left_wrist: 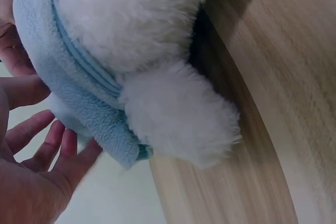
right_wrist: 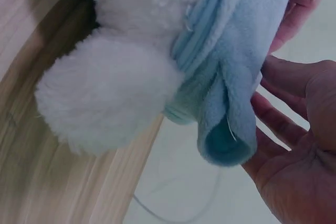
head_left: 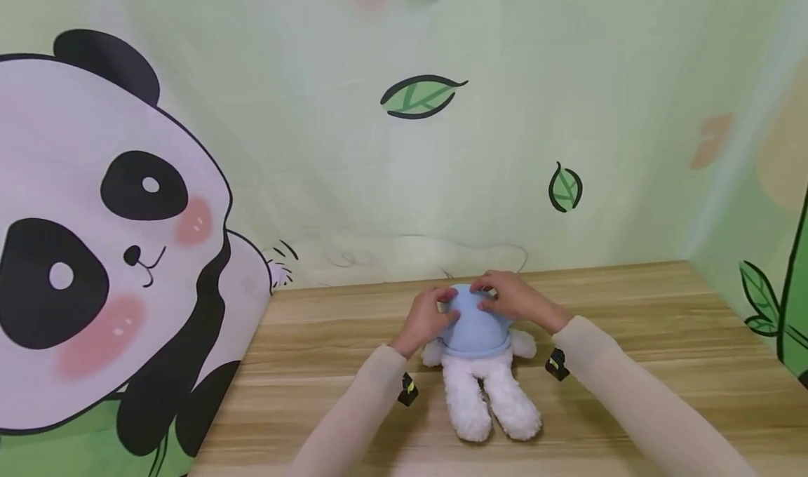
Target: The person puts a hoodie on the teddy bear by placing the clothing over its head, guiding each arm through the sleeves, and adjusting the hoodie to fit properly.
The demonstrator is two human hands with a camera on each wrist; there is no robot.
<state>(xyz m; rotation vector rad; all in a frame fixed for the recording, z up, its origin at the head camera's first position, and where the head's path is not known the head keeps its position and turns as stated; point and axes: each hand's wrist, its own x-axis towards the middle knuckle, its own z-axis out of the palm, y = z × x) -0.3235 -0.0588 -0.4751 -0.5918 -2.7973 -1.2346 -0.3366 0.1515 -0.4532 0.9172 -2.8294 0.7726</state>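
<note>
A white fluffy plush toy (head_left: 470,393) lies on its back on the table, legs toward me. A light blue fleece garment (head_left: 476,330) covers its head and upper body, with the white arms sticking out below the hem. My left hand (head_left: 429,317) pinches the garment's far left part between thumb and fingers. Opposite it, my right hand (head_left: 510,294) grips the far right part. The right wrist view shows an open tube-like sleeve (right_wrist: 227,142) hanging near the right fingers. In the left wrist view, a plush arm (left_wrist: 181,114) protrudes beside the cloth. The toy's face is hidden.
The wood-grain table (head_left: 334,337) ends just behind the toy's covered head. A pale green backdrop (head_left: 328,147) with a panda and leaves rises behind it. A thin cable (right_wrist: 178,219) shows past the table edge in the right wrist view.
</note>
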